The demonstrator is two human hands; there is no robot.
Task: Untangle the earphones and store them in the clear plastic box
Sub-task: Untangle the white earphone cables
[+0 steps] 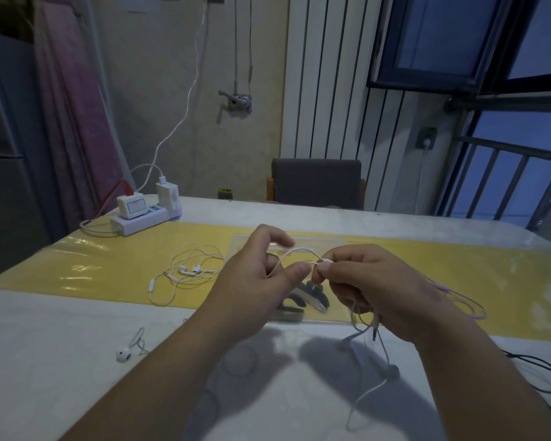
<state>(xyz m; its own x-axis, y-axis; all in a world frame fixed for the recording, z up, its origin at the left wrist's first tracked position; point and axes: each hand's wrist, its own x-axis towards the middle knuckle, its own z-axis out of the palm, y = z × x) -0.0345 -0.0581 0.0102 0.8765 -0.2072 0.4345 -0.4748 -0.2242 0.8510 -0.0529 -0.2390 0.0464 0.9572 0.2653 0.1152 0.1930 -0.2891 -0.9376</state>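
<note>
My left hand and my right hand hold a white earphone cable above the table; it arches between them. The left thumb and fingers pinch one end of the arch, the right fingers pinch the other end at a small white joint. More of this cable hangs below my right hand, with a jack plug and an earbud near the table. A tangled white earphone set lies on the yellow mat to the left. The clear plastic box lies flat behind my hands, partly hidden.
A single white earbud lies at the near left. A purple cable runs right of my right hand, a black cable at the right edge. A power strip with chargers sits far left. A chair stands behind the table.
</note>
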